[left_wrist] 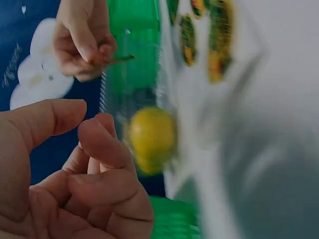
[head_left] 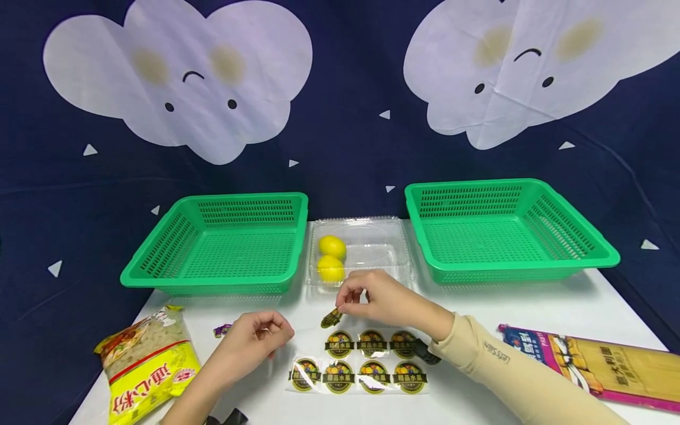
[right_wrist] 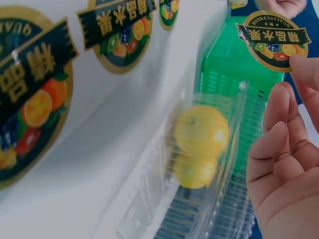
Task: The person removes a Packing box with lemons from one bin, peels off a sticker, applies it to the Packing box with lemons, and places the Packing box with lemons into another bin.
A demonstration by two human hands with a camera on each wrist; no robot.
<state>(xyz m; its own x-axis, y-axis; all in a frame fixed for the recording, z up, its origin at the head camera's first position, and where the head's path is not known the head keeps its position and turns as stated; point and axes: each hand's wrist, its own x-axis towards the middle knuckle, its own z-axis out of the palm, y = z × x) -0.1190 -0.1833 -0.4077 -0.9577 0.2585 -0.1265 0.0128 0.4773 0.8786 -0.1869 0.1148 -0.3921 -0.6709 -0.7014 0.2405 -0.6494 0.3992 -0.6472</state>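
Note:
My right hand [head_left: 374,295] pinches a round fruit sticker [right_wrist: 274,42] by its edge, between thumb and forefinger. The sticker is black with a gold rim and a fruit picture, and it hangs free in front of the clear plastic box [head_left: 372,245]. Inside that box two yellow lemons [head_left: 332,247] sit at the left, under the clear lid. To the left, my left hand [left_wrist: 99,174] has its fingers loosely bent and nothing between thumb and forefinger. Below both hands lies a sheet of matching stickers [head_left: 340,376], with a bare spot at its upper left.
Green baskets stand left [head_left: 218,283] and right [head_left: 510,268] of the box. A yellow pasta bag [head_left: 151,366] lies front left, a noodle packet [head_left: 600,366] at the right. Near the left hand is a small purple wrapped piece [head_left: 222,330].

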